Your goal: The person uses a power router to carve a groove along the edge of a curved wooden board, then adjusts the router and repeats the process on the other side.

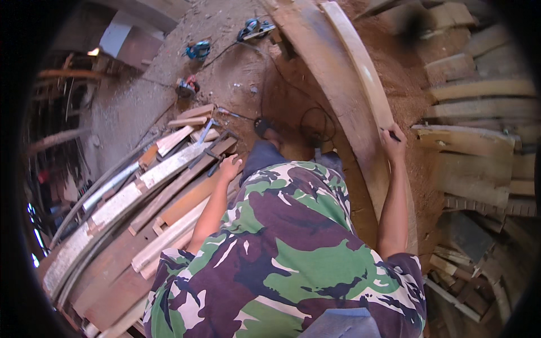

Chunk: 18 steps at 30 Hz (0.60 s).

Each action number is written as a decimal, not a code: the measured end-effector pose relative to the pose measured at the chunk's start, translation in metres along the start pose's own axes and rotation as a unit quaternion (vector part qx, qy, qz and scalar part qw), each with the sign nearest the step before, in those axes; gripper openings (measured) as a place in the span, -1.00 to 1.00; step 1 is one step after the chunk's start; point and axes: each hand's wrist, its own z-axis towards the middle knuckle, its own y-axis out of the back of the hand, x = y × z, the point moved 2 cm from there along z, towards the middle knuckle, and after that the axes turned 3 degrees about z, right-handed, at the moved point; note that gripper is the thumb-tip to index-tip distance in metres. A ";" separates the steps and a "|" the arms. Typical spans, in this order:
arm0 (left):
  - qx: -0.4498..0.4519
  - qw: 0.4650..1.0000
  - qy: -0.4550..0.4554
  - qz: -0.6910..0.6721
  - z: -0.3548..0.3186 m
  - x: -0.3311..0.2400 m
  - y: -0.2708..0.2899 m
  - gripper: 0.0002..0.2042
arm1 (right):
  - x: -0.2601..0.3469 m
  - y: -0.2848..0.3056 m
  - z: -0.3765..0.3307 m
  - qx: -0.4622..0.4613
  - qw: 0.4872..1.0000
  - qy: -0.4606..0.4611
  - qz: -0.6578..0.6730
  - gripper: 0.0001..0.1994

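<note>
- Pen, thin and dark (395,135), is in the right hand (393,145); the fingers are pinching it, and one end points to the left, over the pale wooden strip (360,65).
- Whether the tip of the pen touches the wood, I cannot tell.
- The pale strip is long and narrow, and it lies along the right edge of the wide plank (338,93), with the right hand and forearm over its nearer part.
- The left hand (229,168) is low at the right edge of the timber pile (189,203), its fingers a little curled; I cannot tell if it holds something.
- Just beside this hand, a dark metal tool (210,153) lies on the pile.
- A beam with white paint (118,204) lies toward the left edge of the same pile.
- On the floor (225,76), beyond the pile, there are a red power tool (188,87) and a teal one (198,50); a teal saw (255,30) stands near the left edge of the wide plank.
</note>
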 end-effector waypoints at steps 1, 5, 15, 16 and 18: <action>-0.002 1.000 0.018 -0.018 -0.010 0.010 -0.007 -0.46 | 0.001 0.005 -0.005 -0.023 1.000 -0.017 -0.008 -0.88; -0.103 0.988 -0.009 -0.117 -0.053 -0.010 -0.025 -0.58 | 0.004 -0.011 0.001 -0.033 0.996 0.074 -0.044 -0.90; -0.171 0.897 0.290 -0.287 -0.151 0.058 -0.079 -0.51 | 0.178 -0.193 -0.040 0.427 0.883 0.164 0.107 -0.74; -0.192 0.860 0.324 -0.346 -0.165 0.075 -0.068 -0.52 | 0.185 -0.231 -0.045 0.491 0.845 0.177 0.116 -0.73; -0.322 0.780 0.394 -0.363 -0.196 0.108 -0.051 -0.49 | 0.235 -0.272 -0.070 0.565 0.799 0.150 0.143 -0.75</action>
